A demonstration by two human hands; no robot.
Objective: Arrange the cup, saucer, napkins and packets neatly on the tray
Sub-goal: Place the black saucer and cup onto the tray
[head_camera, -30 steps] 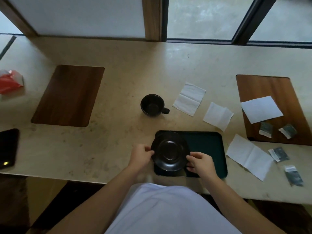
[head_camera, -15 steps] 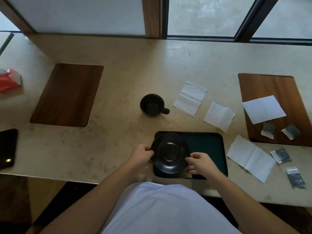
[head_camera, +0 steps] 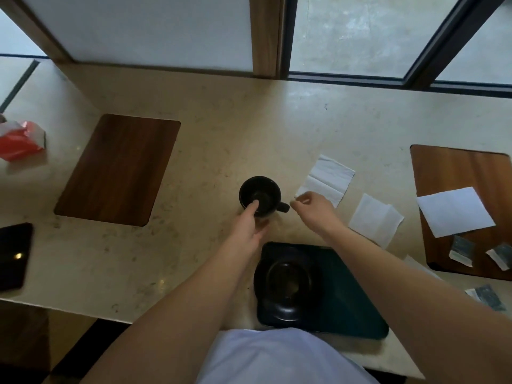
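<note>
A black saucer (head_camera: 288, 284) lies on the left end of the dark green tray (head_camera: 349, 303) at the counter's near edge. Beyond it the black cup (head_camera: 263, 191) stands upright on the counter. My left hand (head_camera: 249, 224) grips the cup's near wall, thumb over the rim. My right hand (head_camera: 311, 209) hovers with curled fingers just right of the cup's handle, at the corner of a white napkin (head_camera: 328, 177). Two more napkins (head_camera: 374, 217) (head_camera: 454, 210) lie to the right. Small packets (head_camera: 461, 250) (head_camera: 501, 256) (head_camera: 489, 297) sit far right.
A wooden mat (head_camera: 116, 170) is set in the counter at the left and another (head_camera: 465, 170) at the right, under one napkin and two packets. A black phone (head_camera: 13, 256) and a red wrapper (head_camera: 19, 139) lie far left. Windows back the counter.
Both hands let go of the saucer, which now rests on the tray, and reached forward to the cup. The camera tipped forward and closer.
</note>
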